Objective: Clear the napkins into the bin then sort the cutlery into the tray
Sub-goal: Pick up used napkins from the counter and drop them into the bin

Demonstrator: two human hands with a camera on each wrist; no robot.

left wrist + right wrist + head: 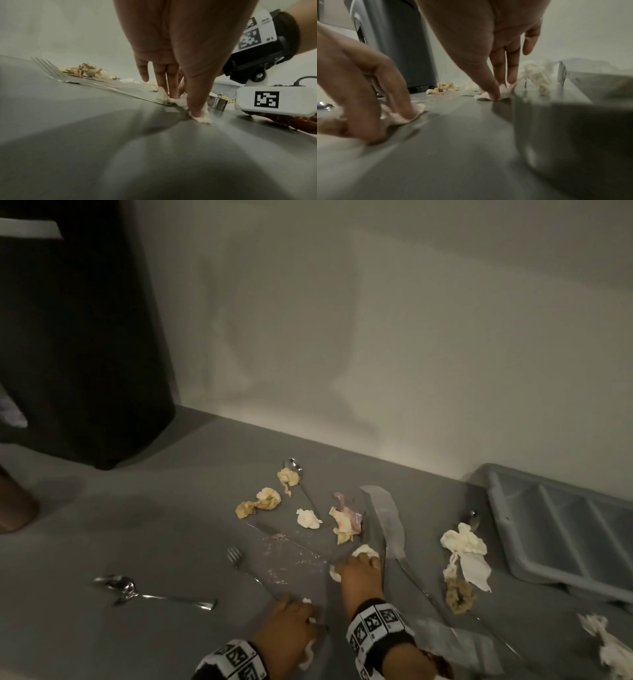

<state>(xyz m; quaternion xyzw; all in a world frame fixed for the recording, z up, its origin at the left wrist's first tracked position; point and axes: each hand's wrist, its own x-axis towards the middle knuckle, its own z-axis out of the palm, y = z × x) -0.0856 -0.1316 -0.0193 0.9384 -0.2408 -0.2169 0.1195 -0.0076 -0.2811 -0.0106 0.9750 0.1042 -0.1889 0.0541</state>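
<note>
Presently, right hand (359, 571): grip closed in a pinch on a small white napkin wad (363, 551), thumb and fingertips pointing down, wad pressed against the grey surface (154, 525).
Left hand (287, 628), just near-left of it: fingers curled round another white napkin scrap (308, 652) that lies on the surface.
Fork (248, 571), left of the right grip: long axis diagonal, tines pointing away and left, handle running to the left hand.
Crumpled napkins beyond the grip: one white (308, 518), one pink-stained (346, 520), tan ones (258, 503) farther off.
Spoon (150, 592), well left: long axis across, bowl to the left.
Large napkin (466, 556), right of the grip.
Cutlery tray (561, 529), far right, compartments running away and left.
Dark bin (78, 337), far left, upright against the wall.
</note>
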